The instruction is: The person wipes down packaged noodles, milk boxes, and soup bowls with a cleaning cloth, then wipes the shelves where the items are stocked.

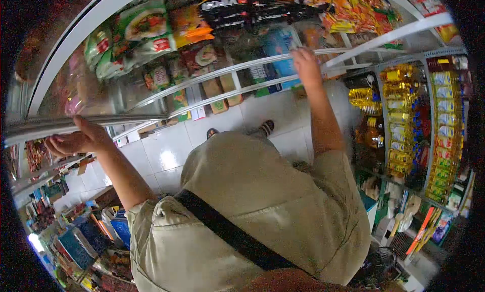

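Observation:
A glass display case with a pale metal frame stands in front of me. At the left, my left hand (pixel 81 139) is at the metal door frame (pixel 108 120), its thumb against the frame and its fingers curled below. My right hand (pixel 307 66) reaches forward, fingers bent over the metal rail (pixel 252 65) at the case's front. Just beside those fingers is a blue packet (pixel 280 47); I see no clear grip on it. Behind the glass lie a green food packet (pixel 144 27), an orange packet (pixel 191 27) and black packets (pixel 227 9).
Bottles of yellow oil (pixel 401 118) fill shelves at the right. White floor tiles (pixel 166 150) show below the case, with my sandalled feet on them. Books and boxes (pixel 81 244) crowd the lower left. A dark fan (pixel 381 261) stands at the lower right.

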`<state>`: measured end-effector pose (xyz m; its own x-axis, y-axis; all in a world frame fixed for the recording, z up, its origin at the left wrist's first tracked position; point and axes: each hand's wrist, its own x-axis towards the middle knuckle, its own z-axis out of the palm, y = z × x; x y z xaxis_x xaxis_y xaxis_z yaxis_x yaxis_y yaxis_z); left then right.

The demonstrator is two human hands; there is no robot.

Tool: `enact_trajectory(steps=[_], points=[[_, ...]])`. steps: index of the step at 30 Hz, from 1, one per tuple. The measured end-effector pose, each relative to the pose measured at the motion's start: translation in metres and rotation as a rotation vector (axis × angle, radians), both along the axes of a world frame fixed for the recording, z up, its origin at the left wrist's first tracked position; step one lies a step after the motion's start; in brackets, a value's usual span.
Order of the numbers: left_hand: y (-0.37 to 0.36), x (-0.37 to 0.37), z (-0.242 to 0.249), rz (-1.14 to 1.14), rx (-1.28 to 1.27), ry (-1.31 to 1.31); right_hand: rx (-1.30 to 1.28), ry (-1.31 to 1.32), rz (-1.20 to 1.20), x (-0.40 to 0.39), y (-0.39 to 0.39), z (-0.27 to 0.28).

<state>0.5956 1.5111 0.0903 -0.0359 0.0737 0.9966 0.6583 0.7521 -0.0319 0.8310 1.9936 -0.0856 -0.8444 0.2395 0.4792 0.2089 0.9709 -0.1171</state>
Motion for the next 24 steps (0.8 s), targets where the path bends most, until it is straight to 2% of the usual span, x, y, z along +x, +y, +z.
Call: enact_trajectory(steps=[2,3,4,6,9,10,11,12,14,15,17,18,19,21,23,24], points=[[0.044,0.006,-0.030,-0.243,0.020,-0.157,-0.075,0.067,-0.110,0.019,0.040,-0.003],[0.073,0.013,-0.042,-0.366,0.033,-0.234,-0.028,0.105,-0.184,0.026,0.054,-0.011],[0.114,0.036,-0.044,-0.539,0.004,-0.340,-0.093,0.067,-0.166,0.034,0.062,-0.007],[0.174,0.071,-0.056,-0.471,-0.303,-0.518,-0.222,0.001,-0.145,0.046,0.063,0.005],[0.251,0.101,-0.090,-0.736,-0.522,-0.777,-0.482,0.232,-0.208,0.082,0.079,-0.014],[0.273,0.110,-0.093,-0.714,-0.612,-0.811,-0.580,0.314,-0.246,0.093,0.083,-0.014],[0.292,0.115,-0.098,-0.759,-0.638,-0.806,-0.966,0.468,-0.324,0.106,0.088,-0.011],[0.309,0.119,-0.104,-0.804,-0.665,-0.802,-0.931,0.584,-0.410,0.114,0.103,-0.002],[0.335,0.120,-0.124,-0.755,-0.701,-0.788,-0.848,0.806,-0.585,0.131,0.139,0.020],[0.345,0.120,-0.134,-0.731,-0.715,-0.779,-0.750,0.868,-0.504,0.133,0.156,0.056],[0.363,0.121,-0.150,-0.636,-0.777,-0.730,-0.754,1.094,-0.276,0.135,0.200,0.135],[0.365,0.119,-0.156,-0.578,-0.807,-0.708,-0.873,1.245,-0.107,0.132,0.211,0.165],[0.367,0.118,-0.159,-0.572,-0.805,-0.676,-1.157,1.237,0.379,0.142,0.204,0.205],[0.369,0.118,-0.164,-0.551,-0.803,-0.623,-1.333,1.111,0.542,0.143,0.208,0.249],[0.370,0.120,-0.167,-0.490,-0.837,-0.630,-1.154,0.975,-0.121,0.108,0.238,0.263],[0.369,0.119,-0.167,-0.456,-0.855,-0.636,-0.919,1.198,-0.139,0.071,0.223,0.259]])
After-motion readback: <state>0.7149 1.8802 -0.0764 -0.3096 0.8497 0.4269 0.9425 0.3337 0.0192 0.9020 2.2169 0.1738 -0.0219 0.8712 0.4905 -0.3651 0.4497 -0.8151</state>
